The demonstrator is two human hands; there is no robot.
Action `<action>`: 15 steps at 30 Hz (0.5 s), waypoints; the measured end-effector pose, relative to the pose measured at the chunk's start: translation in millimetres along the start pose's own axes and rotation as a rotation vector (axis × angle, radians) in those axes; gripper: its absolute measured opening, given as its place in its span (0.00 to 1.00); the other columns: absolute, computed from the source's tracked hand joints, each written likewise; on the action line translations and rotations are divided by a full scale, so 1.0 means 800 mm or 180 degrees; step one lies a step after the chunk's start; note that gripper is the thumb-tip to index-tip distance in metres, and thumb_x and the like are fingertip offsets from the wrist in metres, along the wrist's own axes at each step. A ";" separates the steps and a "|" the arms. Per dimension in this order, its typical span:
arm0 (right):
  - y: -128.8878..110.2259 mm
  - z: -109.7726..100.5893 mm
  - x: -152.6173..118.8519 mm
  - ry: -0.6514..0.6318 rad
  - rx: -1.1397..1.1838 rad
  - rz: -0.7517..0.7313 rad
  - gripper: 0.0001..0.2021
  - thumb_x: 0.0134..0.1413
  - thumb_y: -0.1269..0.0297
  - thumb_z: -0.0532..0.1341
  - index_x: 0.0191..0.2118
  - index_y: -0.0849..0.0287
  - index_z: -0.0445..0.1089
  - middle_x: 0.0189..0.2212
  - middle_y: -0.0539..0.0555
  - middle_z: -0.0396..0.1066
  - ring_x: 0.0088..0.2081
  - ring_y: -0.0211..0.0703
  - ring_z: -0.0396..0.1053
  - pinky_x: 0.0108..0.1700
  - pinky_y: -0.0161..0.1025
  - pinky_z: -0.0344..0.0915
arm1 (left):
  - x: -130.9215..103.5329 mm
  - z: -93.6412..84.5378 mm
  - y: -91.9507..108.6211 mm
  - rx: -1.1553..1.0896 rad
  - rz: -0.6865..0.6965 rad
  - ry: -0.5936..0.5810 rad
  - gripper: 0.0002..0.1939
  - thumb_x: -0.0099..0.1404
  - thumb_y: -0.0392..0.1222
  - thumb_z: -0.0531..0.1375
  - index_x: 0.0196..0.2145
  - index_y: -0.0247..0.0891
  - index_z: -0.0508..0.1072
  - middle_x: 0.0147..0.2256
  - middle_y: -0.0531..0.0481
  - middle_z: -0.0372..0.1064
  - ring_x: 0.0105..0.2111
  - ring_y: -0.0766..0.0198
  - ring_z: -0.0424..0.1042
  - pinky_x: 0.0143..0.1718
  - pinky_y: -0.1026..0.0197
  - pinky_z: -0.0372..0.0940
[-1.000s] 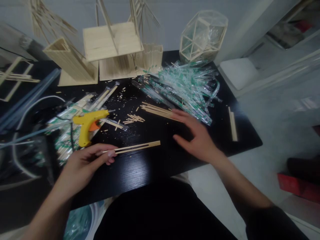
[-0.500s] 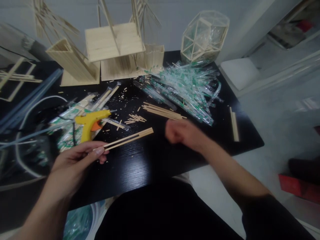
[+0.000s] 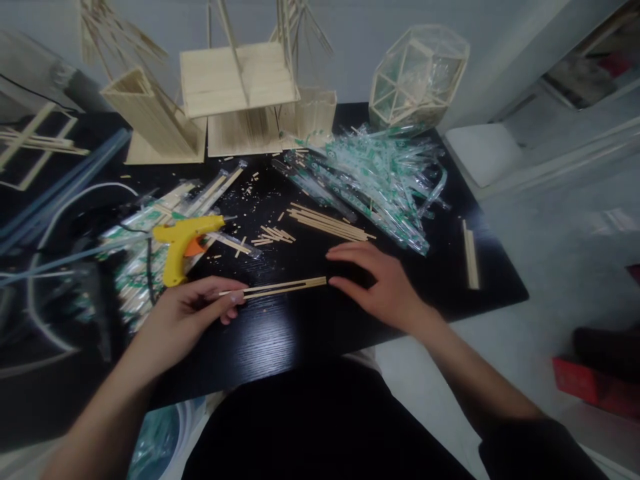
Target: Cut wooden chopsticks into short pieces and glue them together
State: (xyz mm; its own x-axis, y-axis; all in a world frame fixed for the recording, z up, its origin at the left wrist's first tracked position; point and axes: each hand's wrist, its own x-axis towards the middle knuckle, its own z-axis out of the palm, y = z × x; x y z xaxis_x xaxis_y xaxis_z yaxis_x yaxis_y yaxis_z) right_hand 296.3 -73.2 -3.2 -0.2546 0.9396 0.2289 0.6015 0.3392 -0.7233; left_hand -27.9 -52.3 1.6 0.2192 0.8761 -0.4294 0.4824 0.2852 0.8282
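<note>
My left hand (image 3: pixel 200 307) pinches one end of a few thin wooden sticks (image 3: pixel 290 288) between thumb and fingers. They lie side by side, joined at the far end, with a narrow gap along part of their length. At that far end is my right hand (image 3: pixel 377 283), its thumb and fingers apart around the tip; I cannot tell whether they touch it. A yellow glue gun (image 3: pixel 183 243) with an orange trigger rests just beyond my left hand. Past my right hand lies a row of loose sticks (image 3: pixel 330 223), with short cut pieces (image 3: pixel 274 235) beside it.
Clear and green wrappers (image 3: pixel 380 180) are heaped at the back right. Stick-built structures (image 3: pixel 240 77) and a many-sided frame (image 3: pixel 420 77) stand along the wall. Packaged sticks (image 3: pixel 135 293) and a white cable (image 3: pixel 33 293) are at the left. More sticks (image 3: pixel 471 257) lie near the right edge.
My right hand has opened from a closed shape and come to the far end of the sticks. My left hand has moved right with the sticks, which now lie more level.
</note>
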 end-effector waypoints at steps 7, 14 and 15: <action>0.010 0.033 -0.012 -0.0357 -0.0016 0.0044 0.11 0.64 0.68 0.64 0.51 0.53 0.72 0.46 0.54 0.78 0.49 0.49 0.74 0.53 0.50 0.70 | 0.011 0.009 0.011 0.0602 0.0157 -0.0029 0.21 0.62 0.60 0.63 0.43 0.42 0.80 0.31 0.51 0.79 0.30 0.60 0.75 0.32 0.62 0.70; 0.015 0.033 -0.012 -0.0345 0.0051 -0.0043 0.11 0.65 0.69 0.63 0.52 0.54 0.71 0.44 0.54 0.79 0.47 0.48 0.74 0.51 0.49 0.69 | 0.011 0.010 0.001 0.1866 0.1157 0.0739 0.14 0.68 0.55 0.60 0.44 0.46 0.79 0.45 0.48 0.77 0.45 0.53 0.76 0.50 0.53 0.68; 0.015 0.034 -0.012 -0.0320 0.0036 -0.0052 0.11 0.65 0.70 0.63 0.52 0.54 0.71 0.45 0.55 0.79 0.47 0.48 0.74 0.51 0.49 0.69 | 0.011 0.013 0.003 0.1975 0.1285 0.0855 0.14 0.69 0.54 0.60 0.44 0.45 0.78 0.45 0.46 0.76 0.46 0.52 0.75 0.51 0.51 0.67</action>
State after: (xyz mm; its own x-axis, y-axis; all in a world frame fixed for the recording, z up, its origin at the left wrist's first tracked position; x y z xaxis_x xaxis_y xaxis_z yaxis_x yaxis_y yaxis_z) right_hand 285.7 -79.7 -31.7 -0.3394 0.9243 0.1747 0.5883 0.3535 -0.7273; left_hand -15.9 -48.2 -4.1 0.3039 0.9523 0.0291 0.8117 -0.2748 0.5153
